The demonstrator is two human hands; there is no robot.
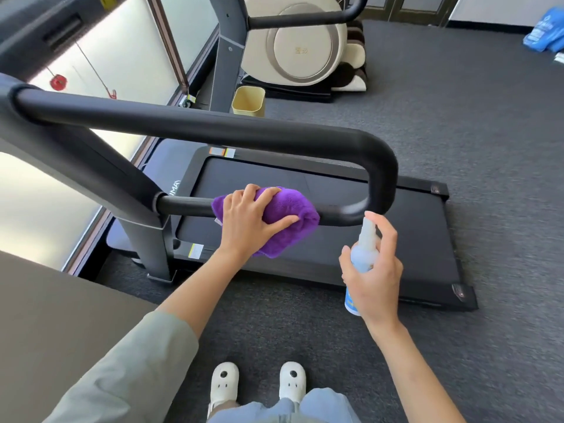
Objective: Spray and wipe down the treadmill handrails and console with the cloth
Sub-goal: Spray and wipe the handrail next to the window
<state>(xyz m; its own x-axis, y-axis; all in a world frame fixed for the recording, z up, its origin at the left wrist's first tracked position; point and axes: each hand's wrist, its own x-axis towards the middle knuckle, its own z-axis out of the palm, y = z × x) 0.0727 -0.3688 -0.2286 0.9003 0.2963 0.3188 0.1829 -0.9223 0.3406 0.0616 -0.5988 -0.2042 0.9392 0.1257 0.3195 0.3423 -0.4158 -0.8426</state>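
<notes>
Right hand grips the spray bottle upright, left hand clamps purple cloth round the handrail

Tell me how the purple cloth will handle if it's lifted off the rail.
Likely floppy: the purple cloth drapes over the lower handrail and sags below the left hand. Probably light, since its plush pile looks like microfibre. It should grip rather than slide, though any dampness can't be judged.
</notes>
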